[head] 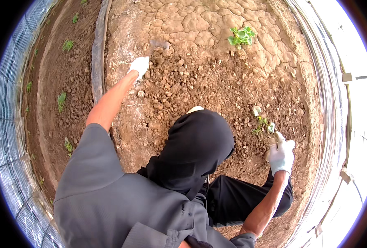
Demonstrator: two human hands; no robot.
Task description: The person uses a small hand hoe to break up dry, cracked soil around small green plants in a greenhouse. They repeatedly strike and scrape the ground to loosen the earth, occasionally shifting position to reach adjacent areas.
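My left hand (139, 66), in a white glove, reaches out to the upper left over the edge of the loosened soil. Its fingers look curled, but what they hold is hidden. A blurred grey flat thing (159, 43), perhaps a tool's blade, lies just beyond it over the clods (174, 88). My right hand (281, 153), in a white glove with a pale blue cuff, is low at the right, fingers apart. Its fingertips are beside a small seedling (262, 124) with yellow-green leaves and pale, turned leaves. Whether they touch the plant cannot be told.
A leafy green plant (241, 36) grows in cracked dry soil (199, 23) ahead. A dark strip (99, 52) runs along the bed at left, with several small plants beyond it. Gathered plastic sheeting (332, 93) lines the right side. My bent knees are close below the loose soil.
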